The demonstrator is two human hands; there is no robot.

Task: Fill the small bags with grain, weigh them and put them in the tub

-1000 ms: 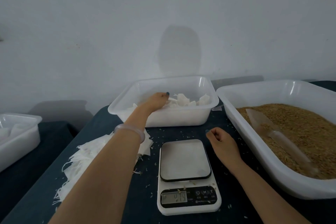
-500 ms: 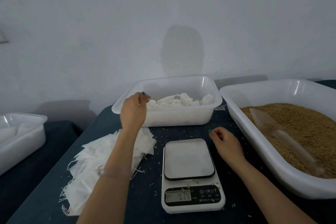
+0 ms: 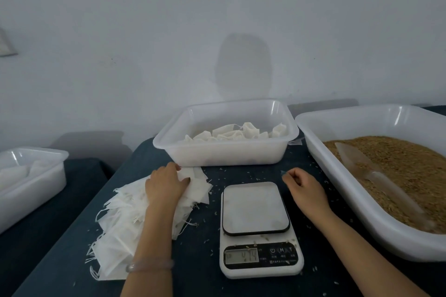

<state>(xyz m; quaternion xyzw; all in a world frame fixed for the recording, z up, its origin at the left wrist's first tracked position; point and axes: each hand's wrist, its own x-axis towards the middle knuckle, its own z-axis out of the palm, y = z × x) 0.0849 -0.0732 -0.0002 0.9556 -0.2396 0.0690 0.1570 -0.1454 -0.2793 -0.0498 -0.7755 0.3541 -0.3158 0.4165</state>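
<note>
Bringing the left hand (image 3: 166, 185) down from the near rim of the tub (image 3: 226, 154) onto the pile of empty bags (image 3: 120, 219), laying the fingers nearly straight and slightly spread on the top sheets, pressing rather than pinching. Keeping the right hand (image 3: 304, 185) in the same spot, resting on the table (image 3: 205, 236) just beside the scale (image 3: 260, 260), fingers loosely curled, holding nothing. Leaving filled bags (image 3: 231, 134) in the tub behind the scale, and grain (image 3: 398, 164) with a scoop (image 3: 357, 159) in the big tray (image 3: 362, 200) at the right

Left hand (image 3: 166, 184) palm down, right hand (image 3: 304, 185) loosely curled.
</note>
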